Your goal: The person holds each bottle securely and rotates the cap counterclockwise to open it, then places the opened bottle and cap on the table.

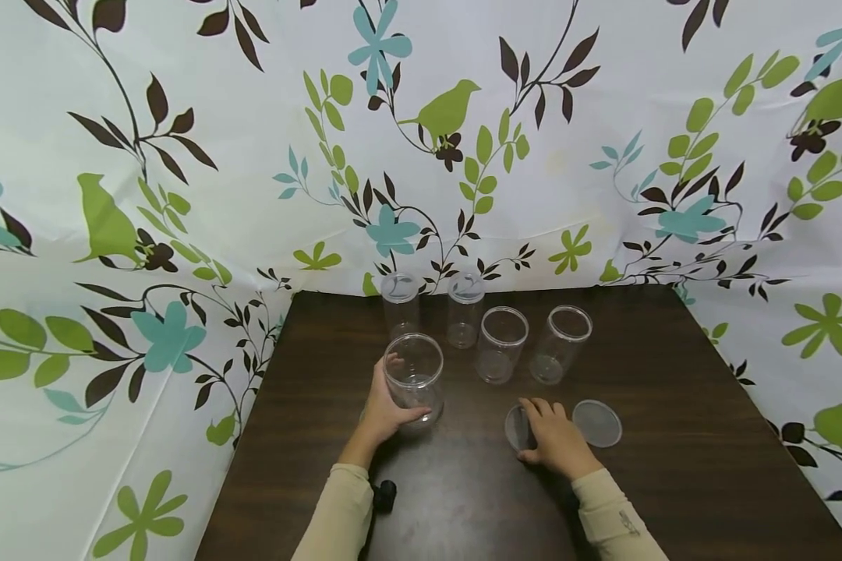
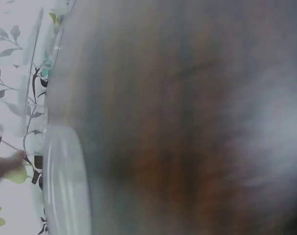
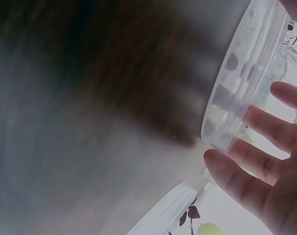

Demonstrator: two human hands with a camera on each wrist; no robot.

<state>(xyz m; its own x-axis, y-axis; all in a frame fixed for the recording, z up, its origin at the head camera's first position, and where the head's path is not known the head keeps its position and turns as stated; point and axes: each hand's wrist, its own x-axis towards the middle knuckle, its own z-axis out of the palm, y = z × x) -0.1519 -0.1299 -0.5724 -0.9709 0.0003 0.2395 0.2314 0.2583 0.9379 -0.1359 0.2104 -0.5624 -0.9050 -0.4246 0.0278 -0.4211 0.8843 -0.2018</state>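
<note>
My left hand (image 1: 386, 405) grips a wide clear jar (image 1: 414, 362) with its thumb in front and fingers round the side. The jar stands upright, and no lid shows on its mouth. To the right, my right hand (image 1: 554, 436) reaches over the edge of a flat clear lid (image 1: 516, 428) lying on the table. In the right wrist view its fingers are spread and mostly straight at the rim of a lid (image 3: 234, 73). Another clear lid (image 1: 597, 423) lies just right of that hand. A blurred, clear, rimmed object (image 2: 65, 181) shows in the left wrist view.
Two clear jars without lids, one left (image 1: 501, 343) and one right (image 1: 561, 347), stand behind the lids. Two narrower clear containers with covered tops, one left (image 1: 401, 308) and one right (image 1: 465, 312), stand at the back of the dark wooden table (image 1: 463, 499). A patterned cloth (image 1: 252, 156) hangs behind.
</note>
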